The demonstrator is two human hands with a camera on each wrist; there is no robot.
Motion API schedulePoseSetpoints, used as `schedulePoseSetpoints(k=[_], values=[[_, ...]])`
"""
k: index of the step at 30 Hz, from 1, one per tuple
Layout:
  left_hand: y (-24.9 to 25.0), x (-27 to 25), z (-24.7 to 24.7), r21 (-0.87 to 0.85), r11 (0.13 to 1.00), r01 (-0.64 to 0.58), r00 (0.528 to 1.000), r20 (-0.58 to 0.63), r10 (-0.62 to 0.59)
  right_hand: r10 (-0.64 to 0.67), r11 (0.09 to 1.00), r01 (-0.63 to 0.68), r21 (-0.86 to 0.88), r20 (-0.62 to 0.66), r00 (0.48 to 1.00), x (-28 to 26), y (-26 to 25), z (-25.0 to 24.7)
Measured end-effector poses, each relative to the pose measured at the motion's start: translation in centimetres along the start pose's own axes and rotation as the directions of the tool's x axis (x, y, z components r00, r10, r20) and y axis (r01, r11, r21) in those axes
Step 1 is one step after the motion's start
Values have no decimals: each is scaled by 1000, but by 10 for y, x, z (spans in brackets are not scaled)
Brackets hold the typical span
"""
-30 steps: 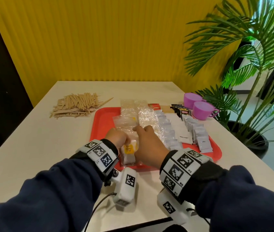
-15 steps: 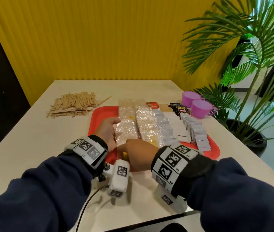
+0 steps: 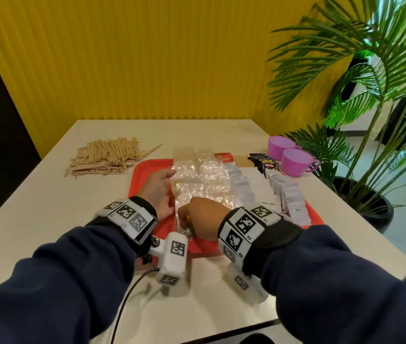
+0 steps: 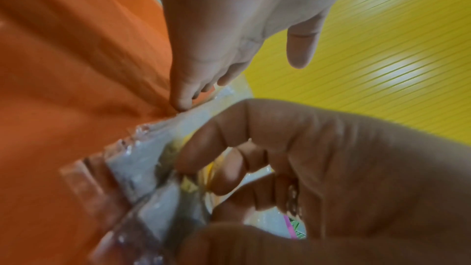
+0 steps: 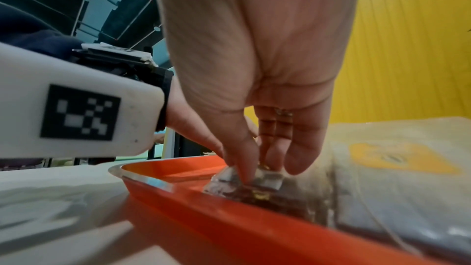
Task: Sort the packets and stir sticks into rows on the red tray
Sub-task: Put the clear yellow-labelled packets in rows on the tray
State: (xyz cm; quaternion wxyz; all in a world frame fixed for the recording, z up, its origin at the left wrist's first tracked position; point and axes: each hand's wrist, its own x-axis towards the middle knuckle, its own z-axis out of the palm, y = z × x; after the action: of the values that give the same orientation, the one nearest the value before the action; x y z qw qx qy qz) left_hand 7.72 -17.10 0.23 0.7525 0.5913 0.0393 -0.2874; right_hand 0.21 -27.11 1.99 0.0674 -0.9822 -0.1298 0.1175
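- Nearest, the right hand (image 3: 203, 220) curls its fingers over the near end of the clear packets (image 3: 197, 187) and pinches their crinkled edge against the red tray (image 3: 145, 175); the right wrist view shows thumb and fingertips (image 5: 244, 170) closed on that edge.
- Just left of it, the left hand (image 3: 158, 192) lies with fingers straight along the packets' left side, gripping nothing.
- Right of the right hand, on the same tray, rows of white sachets (image 3: 284, 194) run away from the person.
- Beyond those, dark sachets (image 3: 264, 163) lie past the tray's far edge, beside two purple cups (image 3: 293, 161).
- Far left of the left hand, the stir sticks (image 3: 105, 156) sit heaped on the table (image 3: 48, 207), off the tray.
- A potted palm (image 3: 370, 95) stands right of the table.
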Motion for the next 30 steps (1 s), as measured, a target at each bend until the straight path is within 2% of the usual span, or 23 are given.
schedulePoseSetpoints(k=[5, 10, 13, 17, 20, 23, 26, 30], values=[[-2, 5, -3, 22, 1000, -22, 1000, -18, 22, 11, 999, -10, 49, -11, 1000, 4, 1, -2], [-6, 12, -6, 12, 999, -47, 998, -49, 48, 132, 977, -110, 182, -114, 985, 9, 21, -6], [-6, 18, -4, -6, 996, -92, 994, -57, 91, 159, 983, -150, 107, -76, 984, 10, 26, -2], [1, 26, -3, 51, 987, -151, 987, -53, 154, 151, 984, -155, -90, -46, 987, 11, 21, 5], [9, 32, -3, 83, 982, -169, 983, -60, 174, 143, 980, -148, -131, -49, 989, 16, 19, 12], [14, 40, -2, 156, 980, -123, 990, -54, 133, 126, 978, -132, -159, -53, 991, 20, 18, 16], [15, 48, -1, 237, 971, -26, 1000, -3, 27, 110, 982, -116, -146, -44, 993, 21, 19, 17], [16, 53, -5, 228, 974, 6, 1000, 0, -6, 90, 991, -93, -92, -35, 995, 20, 22, 11]])
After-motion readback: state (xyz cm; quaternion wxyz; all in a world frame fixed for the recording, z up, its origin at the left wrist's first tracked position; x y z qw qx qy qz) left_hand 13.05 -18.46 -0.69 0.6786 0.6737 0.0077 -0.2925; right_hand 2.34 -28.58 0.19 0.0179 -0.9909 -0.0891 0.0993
